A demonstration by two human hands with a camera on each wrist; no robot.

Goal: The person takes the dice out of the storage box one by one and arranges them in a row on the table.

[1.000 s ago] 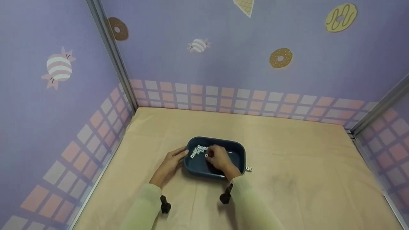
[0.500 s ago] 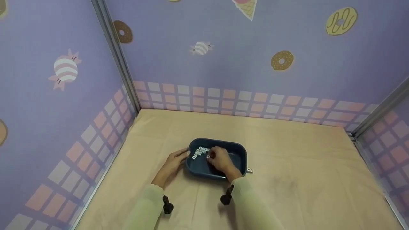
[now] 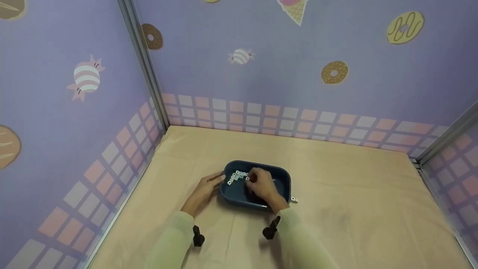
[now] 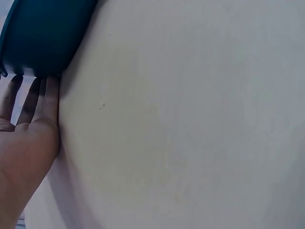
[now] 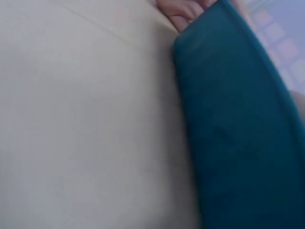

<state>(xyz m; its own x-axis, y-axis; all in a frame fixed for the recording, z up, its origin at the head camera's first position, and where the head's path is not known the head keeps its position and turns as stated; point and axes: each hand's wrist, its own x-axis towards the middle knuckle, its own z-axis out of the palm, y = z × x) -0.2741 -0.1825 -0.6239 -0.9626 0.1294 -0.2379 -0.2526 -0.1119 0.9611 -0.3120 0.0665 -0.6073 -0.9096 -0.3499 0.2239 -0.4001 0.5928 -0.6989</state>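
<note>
A dark blue rectangular dish (image 3: pixel 239 202) with rounded corners stands on the cloth-covered table. Several small white dice (image 3: pixel 233 177) form a bent line in its back left part. My right hand (image 3: pixel 263 184) reaches over the near rim into the dish and pinches a white die (image 3: pixel 247 179) beside the right end of that line. At the dish's left end rests my left hand (image 3: pixel 204 189), its thumb at the rim. The left wrist view shows that hand's straight fingers (image 4: pixel 51 98) against the outer wall. In the right wrist view the dish's outer wall (image 5: pixel 238 119) hides the right fingers.
Just outside the dish's right end lie a couple more white dice (image 3: pixel 294 200). A pale cloth (image 3: pixel 354 194) covers the tabletop. Purple walls (image 3: pixel 276 71) with printed sweets enclose the back and sides. Black wrist mounts (image 3: pixel 198 237) show at the sleeves.
The head view has shifted slightly, so everything sits a little further right. Within the dish, my right hand has carried the die slightly toward the back, closer to the line. The left hand stays at the dish.
</note>
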